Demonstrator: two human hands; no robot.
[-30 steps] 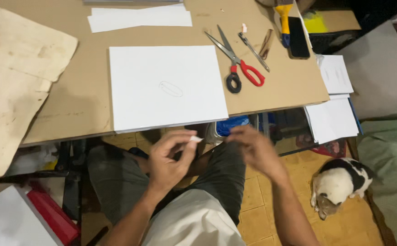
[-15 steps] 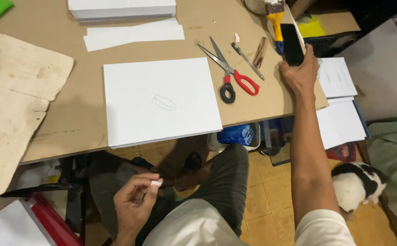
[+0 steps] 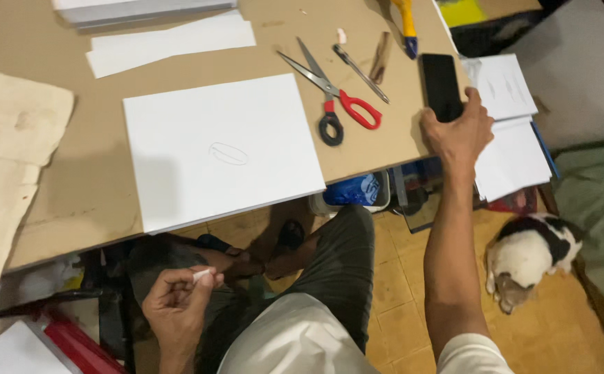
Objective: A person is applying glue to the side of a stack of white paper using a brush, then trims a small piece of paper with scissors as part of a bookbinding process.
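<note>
My right hand (image 3: 460,131) reaches up to the right edge of the brown table (image 3: 73,180) and grips the lower end of a black phone (image 3: 440,84) lying there. Down over my lap, my left hand (image 3: 177,308) pinches a small white piece (image 3: 203,275) between thumb and fingers. A white sheet (image 3: 219,149) with a small pencilled oval lies at the table's near edge. Scissors (image 3: 336,100) with one red and one black handle lie to the left of the phone.
A thin metal tool (image 3: 361,73), a brown stick (image 3: 381,57) and a yellow-handled tool (image 3: 406,24) lie behind the scissors. White paper strips (image 3: 170,41) and crumpled brown paper (image 3: 4,159) sit left. Loose white sheets (image 3: 513,149) hang right; a black-and-white animal (image 3: 527,256) lies on the tiled floor.
My right hand rose from my lap to the table's right edge and took hold of the black phone, pulling it nearer. My left hand sank lower, still pinching the white piece.
</note>
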